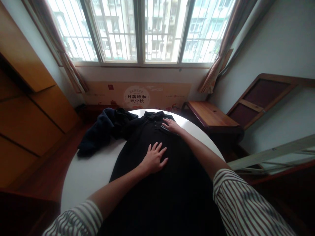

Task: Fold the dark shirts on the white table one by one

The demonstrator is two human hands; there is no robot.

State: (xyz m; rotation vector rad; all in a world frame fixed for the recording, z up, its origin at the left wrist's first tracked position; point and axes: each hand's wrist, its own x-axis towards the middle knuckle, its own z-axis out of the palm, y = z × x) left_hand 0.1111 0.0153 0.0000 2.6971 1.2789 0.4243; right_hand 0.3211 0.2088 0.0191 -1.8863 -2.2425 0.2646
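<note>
A black collared shirt [137, 147] is spread over the round white table [86, 177], its collar toward the window and its lower part running toward me. My left hand [154, 159] rests flat on the middle of the shirt, fingers spread. Farther up, my right hand [171, 126] lies on the chest near the buttons and a small striped patch, its fingers stretched out. Neither hand grips the cloth. Beside the shirt, at the table's far left edge, is a crumpled heap of dark blue and black clothing [100, 127].
Behind the table stands a printed cardboard panel [157, 91] below a barred window [140, 32]. Wooden cabinets [31, 98] line the left. To the right are a small wooden table [214, 113], a dark-panelled wooden frame [261, 95] and a pale rail [273, 152].
</note>
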